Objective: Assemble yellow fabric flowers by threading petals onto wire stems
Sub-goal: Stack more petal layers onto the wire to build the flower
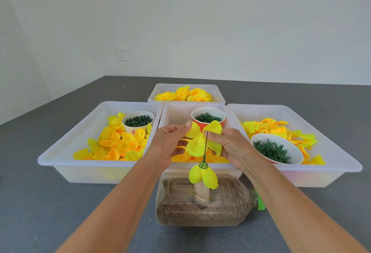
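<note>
A thin dark wire stem [205,146] stands upright from a cardboard tube [201,192] set in a sand-filled plastic bottle [204,200] lying on its side. Low on the wire sit a green calyx piece [203,165] and a small yellow petal layer [203,174]. At the top of the wire, both hands hold a larger yellow petal piece [200,140]. My left hand [170,142] pinches its left petals, thumb on top. My right hand [230,146] pinches its right side, close to the wire's tip.
Several white trays stand on the grey table: the left tray [66,152] with loose petals and a cup of green parts [138,121], the middle tray with a red cup [208,117], the right tray [341,152] with petals and a bowl [275,148], the far tray [186,94] with finished flowers.
</note>
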### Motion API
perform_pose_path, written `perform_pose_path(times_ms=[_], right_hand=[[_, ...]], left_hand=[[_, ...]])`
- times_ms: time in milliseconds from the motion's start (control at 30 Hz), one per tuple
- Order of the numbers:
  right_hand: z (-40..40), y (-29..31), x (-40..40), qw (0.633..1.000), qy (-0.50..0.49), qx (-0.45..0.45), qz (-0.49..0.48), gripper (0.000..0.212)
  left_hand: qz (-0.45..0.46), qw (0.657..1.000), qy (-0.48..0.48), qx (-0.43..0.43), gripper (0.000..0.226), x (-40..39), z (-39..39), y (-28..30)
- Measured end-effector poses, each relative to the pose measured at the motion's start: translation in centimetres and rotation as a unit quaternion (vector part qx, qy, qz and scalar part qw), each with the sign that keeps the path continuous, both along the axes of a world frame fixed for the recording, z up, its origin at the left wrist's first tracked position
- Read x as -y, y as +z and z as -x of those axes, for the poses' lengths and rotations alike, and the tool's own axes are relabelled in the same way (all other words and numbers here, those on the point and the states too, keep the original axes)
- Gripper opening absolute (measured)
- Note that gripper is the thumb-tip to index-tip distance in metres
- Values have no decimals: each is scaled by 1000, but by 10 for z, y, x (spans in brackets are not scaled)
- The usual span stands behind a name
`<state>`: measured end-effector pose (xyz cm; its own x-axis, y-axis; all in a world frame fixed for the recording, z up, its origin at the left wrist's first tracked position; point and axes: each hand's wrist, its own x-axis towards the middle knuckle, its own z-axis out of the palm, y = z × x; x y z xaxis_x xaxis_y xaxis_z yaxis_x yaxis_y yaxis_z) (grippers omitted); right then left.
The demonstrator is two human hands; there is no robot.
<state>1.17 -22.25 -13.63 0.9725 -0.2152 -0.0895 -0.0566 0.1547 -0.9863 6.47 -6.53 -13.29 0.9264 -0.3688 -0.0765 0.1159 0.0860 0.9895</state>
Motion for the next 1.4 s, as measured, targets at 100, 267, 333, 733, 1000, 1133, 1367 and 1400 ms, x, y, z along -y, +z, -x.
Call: perform_pose_path(times_ms=[100,267,333,733,1000,1133,1367,1400], right_hand=[[1,2,-1,1000,-4,21,12,4],[9,15,3,998,37,52,4,11],[12,18,7,996,41,56,55,20],[25,27,-4,935,-77,250,241,29],[38,42,-15,916,-46,310,252,28],[42,49,-17,905,-28,328,268,21],[54,51,-15,892,-5,347,290,23],[54,51,-15,893,-9,339,297,27]], left_hand=[[-18,999,-40,22,13,-2,2,1],[17,999,-2,29,21,-4,6,8],[26,999,8,44,16,-5,7,12],[20,962,6,274,47,-8,20,23],[39,943,36,327,44,-7,27,34],[45,936,40,346,38,-9,32,41],[59,935,12,350,32,-15,42,42],[67,936,8,345,29,-16,44,41]])
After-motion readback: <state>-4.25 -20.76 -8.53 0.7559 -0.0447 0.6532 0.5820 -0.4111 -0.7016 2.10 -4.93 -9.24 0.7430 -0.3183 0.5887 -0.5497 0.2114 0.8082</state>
